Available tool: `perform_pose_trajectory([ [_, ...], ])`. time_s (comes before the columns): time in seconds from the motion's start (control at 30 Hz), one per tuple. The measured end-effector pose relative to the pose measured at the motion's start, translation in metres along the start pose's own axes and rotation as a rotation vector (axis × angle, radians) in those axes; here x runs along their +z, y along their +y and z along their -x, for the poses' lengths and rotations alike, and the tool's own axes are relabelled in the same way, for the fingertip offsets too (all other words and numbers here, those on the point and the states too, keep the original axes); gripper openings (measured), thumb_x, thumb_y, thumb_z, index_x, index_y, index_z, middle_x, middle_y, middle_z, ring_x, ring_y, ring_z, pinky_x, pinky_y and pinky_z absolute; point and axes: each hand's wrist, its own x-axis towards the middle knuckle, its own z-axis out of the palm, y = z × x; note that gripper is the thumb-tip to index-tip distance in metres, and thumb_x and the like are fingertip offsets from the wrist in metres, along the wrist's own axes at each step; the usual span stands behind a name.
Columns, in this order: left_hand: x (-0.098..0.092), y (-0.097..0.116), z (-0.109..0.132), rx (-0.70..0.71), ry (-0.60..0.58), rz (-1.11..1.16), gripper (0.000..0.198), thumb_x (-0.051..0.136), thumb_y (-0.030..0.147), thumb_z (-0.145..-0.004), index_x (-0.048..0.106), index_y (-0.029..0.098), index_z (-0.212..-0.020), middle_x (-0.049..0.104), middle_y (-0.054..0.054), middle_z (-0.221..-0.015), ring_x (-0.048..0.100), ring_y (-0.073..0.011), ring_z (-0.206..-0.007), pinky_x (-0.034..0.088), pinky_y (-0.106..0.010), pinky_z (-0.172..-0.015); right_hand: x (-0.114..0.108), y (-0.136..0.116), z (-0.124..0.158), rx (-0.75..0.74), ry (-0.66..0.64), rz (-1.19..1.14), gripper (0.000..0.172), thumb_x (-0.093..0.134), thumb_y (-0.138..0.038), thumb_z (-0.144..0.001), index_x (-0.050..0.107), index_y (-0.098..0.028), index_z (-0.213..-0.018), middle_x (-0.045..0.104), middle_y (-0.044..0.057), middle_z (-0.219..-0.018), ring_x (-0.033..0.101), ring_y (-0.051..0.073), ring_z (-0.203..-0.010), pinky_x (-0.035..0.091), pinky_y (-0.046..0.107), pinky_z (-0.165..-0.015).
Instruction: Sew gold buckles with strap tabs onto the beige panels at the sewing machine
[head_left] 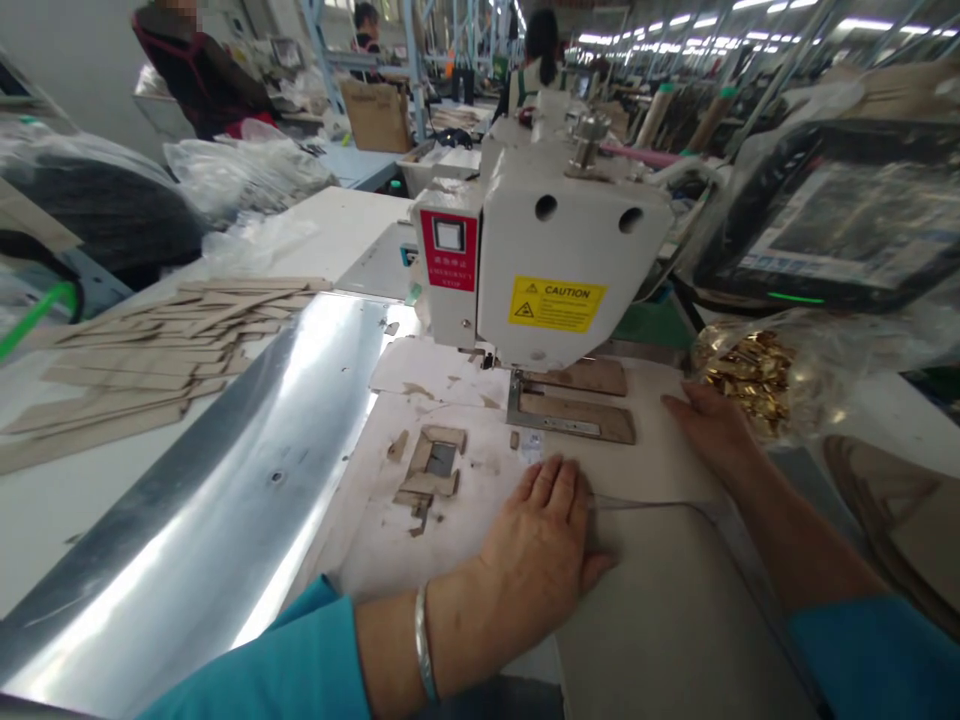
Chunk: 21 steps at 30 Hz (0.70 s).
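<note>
My left hand (536, 535) lies flat on a beige fabric-like panel (645, 590), fingers stretched forward and thumb out to the right. At the panel's right edge, my right hand (709, 430) has its thumb and a finger on the surface, closed on the edge; its other fingers are hidden. Ahead stands a white sewing machine (570, 260) with its needle area just above the work. A metal clamp frame (514, 400) with brown strips (577, 415) rests on the panel beyond my left fingertips. Left of this hand is a pale template plate (360, 520) with brown tape around a small square window (440, 460).
Stacked beige strips (150, 350) lie on the left table beside a shiny metal sheet (277, 480). On the right are a bag of gold-coloured metal pieces (757, 380) and a control screen (840, 215). Other people sit at work behind the machine.
</note>
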Motion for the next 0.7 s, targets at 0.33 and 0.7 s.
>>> perform_pose_trajectory([
  [0.33,0.002,0.000,-0.001,-0.170,-0.067,-0.060,0.081,0.045,0.058,-0.093,0.033,-0.003,-0.144,0.029,-0.029,-0.152,0.028,-0.0408,-0.142,0.028,-0.051,-0.116,0.025,-0.036,-0.010,-0.148,0.115,0.419,0.039,0.046,-0.034,-0.091,0.064,-0.016,-0.121,0.070,0.016,-0.108,0.063,0.035,-0.106,0.049,0.044,-0.092],
  [0.7,-0.010,-0.015,-0.013,-0.103,0.008,-0.054,0.053,0.057,0.051,-0.089,0.056,0.009,-0.123,0.057,-0.015,-0.120,0.052,-0.0323,-0.113,0.044,-0.046,-0.101,-0.001,0.006,0.079,-0.744,0.016,0.373,0.051,0.047,-0.035,-0.096,0.042,-0.019,-0.144,0.053,0.015,-0.139,0.053,0.029,-0.127,0.047,0.048,-0.103],
])
